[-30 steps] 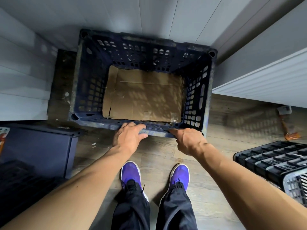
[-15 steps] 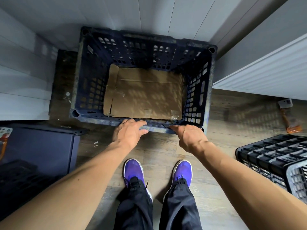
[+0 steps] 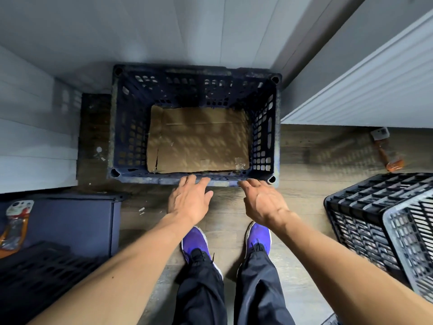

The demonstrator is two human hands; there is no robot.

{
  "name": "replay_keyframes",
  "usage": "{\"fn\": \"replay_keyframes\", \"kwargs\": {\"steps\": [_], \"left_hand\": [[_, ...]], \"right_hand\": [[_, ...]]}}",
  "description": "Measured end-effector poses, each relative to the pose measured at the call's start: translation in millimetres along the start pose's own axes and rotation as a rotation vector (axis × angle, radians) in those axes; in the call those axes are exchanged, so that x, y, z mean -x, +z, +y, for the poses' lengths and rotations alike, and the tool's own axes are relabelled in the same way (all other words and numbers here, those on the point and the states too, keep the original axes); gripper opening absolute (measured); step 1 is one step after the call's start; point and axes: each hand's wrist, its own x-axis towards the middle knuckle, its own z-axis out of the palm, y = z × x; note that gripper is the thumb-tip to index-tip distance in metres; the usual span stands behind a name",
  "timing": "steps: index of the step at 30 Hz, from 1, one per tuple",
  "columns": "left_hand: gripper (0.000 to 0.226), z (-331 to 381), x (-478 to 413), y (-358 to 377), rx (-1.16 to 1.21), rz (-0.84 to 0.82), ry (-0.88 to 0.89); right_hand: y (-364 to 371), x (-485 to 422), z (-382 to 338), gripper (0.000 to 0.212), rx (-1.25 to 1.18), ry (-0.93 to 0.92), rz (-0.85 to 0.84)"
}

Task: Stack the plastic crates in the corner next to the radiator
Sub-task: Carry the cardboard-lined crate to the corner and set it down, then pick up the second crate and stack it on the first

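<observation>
A dark blue perforated plastic crate [image 3: 121, 127] stands on the floor in the corner, its right side near the white radiator [image 3: 365, 90]. A sheet of brown cardboard [image 3: 199, 141] lies flat on its bottom. My left hand [image 3: 189, 200] hovers at the crate's near rim, fingers spread, fingertips just touching or over the rim. My right hand [image 3: 262, 202] is beside it, fingers loose and apart, off the rim. Neither hand holds anything. At the right edge a black crate [image 3: 365, 216] lies with a grey crate [image 3: 412, 242] against it.
My two purple shoes [image 3: 194, 242] stand on the wood floor just behind the blue crate. A dark blue box [image 3: 70, 221] and a black crate [image 3: 39, 275] are at the left. An orange-handled scraper [image 3: 386, 151] lies on the floor by the radiator.
Both hands gripped the blue crate's near rim earlier; now they have let go and drawn back slightly with fingers apart. The crate sits further into the corner.
</observation>
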Motion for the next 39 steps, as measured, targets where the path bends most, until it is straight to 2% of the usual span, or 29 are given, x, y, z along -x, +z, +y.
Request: {"fn": "replay_keyframes", "kwargs": {"steps": [10,17,25,39], "left_hand": [[0.047,76.0,59.3,-37.1,-0.096,-0.054,0.289],[0.046,142.5,110.5,-37.2,-0.199,-0.035,0.535],[0.046,208.6,195.6,35.0,-0.327,-0.114,0.745],[0.052,343.2,390.2,209.9,-0.633,-0.269,1.063]], "right_hand": [[-29.6,106.6,5.2,0.054,-0.267,0.194,0.096],[-17.0,192.2,24.7,0.050,-0.441,0.369,0.171],[57.5,294.3,63.9,0.050,-0.640,0.525,0.235],[235.4,539.1,133.9,0.049,-0.947,0.848,0.404]]}}
